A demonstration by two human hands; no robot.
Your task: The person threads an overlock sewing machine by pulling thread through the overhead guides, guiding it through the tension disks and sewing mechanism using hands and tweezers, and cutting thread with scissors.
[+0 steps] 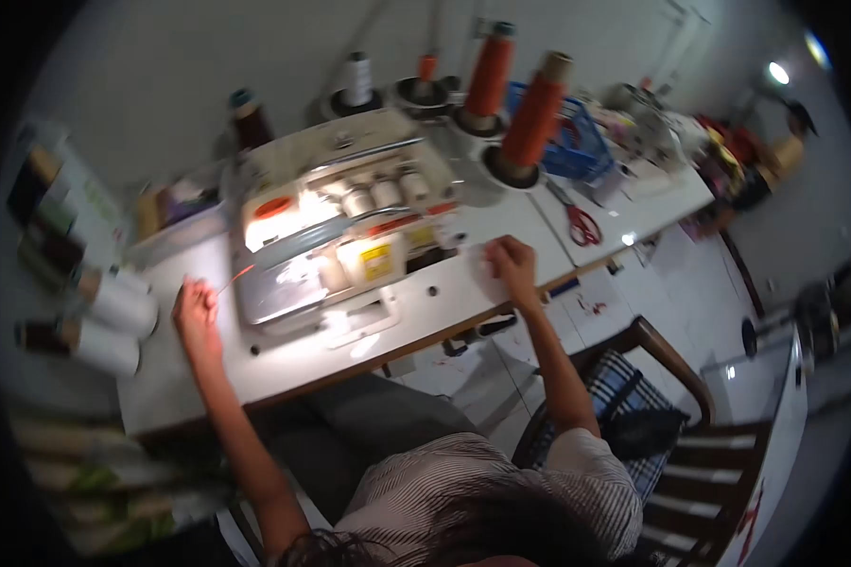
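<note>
My left hand [197, 310] is at the left end of the white table, its fingers closed in a pinch. A thin orange thread [241, 276] runs from those fingers toward the sewing machine [293, 283], whose lamp shines brightly over its left part. My right hand [512, 266] is to the right of the machine, close above the table, with fingers curled together. Whatever it may hold is hidden. A yellow label [377, 262] shows on the machine's front, between the two hands.
Orange thread cones [536, 118] stand behind the machine, beside a blue basket [577, 142]. Red-handled scissors [583, 227] lie on the right. White thread cones [113, 302] are at far left. A wooden chair [671, 359] is at right; another person [775, 165] is farther back.
</note>
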